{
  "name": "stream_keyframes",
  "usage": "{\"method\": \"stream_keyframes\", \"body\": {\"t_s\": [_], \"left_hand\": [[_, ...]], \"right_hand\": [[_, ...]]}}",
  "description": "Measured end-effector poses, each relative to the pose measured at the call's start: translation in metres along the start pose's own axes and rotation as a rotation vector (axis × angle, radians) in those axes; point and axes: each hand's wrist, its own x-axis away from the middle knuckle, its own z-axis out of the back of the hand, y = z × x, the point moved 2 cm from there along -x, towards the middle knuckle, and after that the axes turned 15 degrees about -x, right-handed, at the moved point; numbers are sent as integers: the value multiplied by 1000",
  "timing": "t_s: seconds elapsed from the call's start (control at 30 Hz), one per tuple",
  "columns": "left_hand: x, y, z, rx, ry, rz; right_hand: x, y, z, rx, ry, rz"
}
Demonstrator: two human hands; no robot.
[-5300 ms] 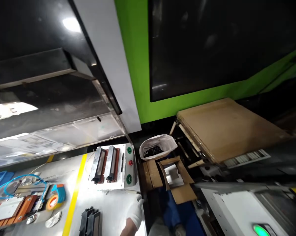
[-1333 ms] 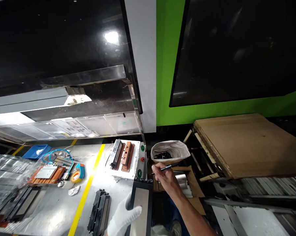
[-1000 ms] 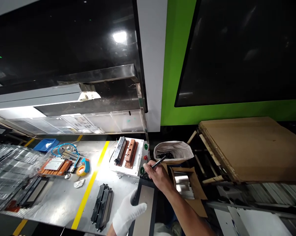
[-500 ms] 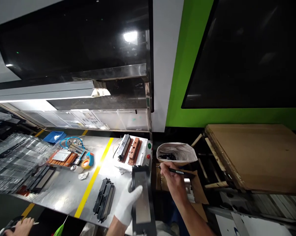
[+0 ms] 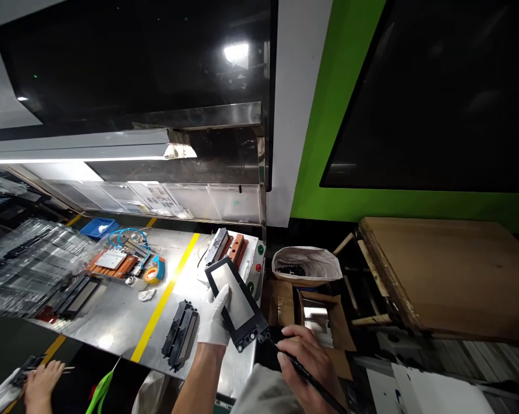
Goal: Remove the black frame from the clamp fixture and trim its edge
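Observation:
My left hand, in a white glove, holds a black rectangular frame with a grey panel tilted above the right end of the steel bench. My bare right hand grips a black pen whose tip touches the frame's near corner. Just left of my glove, a pair of black frames lies on the bench. Behind the held frame stands a fixture with copper blocks on a white plate.
A bag-lined bin of black scraps and open cardboard boxes stand right of the bench. A large cardboard sheet lies further right. Clear trays, an orange fixture and tape lie left. Another person's hand is at bottom left.
My left hand has lifted the frame and tilted it towards me. My right hand has dropped from near the bin, bringing the pen tip to the frame's corner.

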Motion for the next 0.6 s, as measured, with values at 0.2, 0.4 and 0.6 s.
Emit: {"method": "stream_keyframes", "body": {"t_s": [0.2, 0.4, 0.6], "left_hand": [[1, -1, -1, -2, 4, 3], [4, 0, -2, 0, 17, -9], [8, 0, -4, 7, 12, -17]], "right_hand": [[8, 1, 5, 58, -21, -13], [-7, -16, -4, -36, -105, 102], [-12, -23, -26, -9, -245, 122]]}}
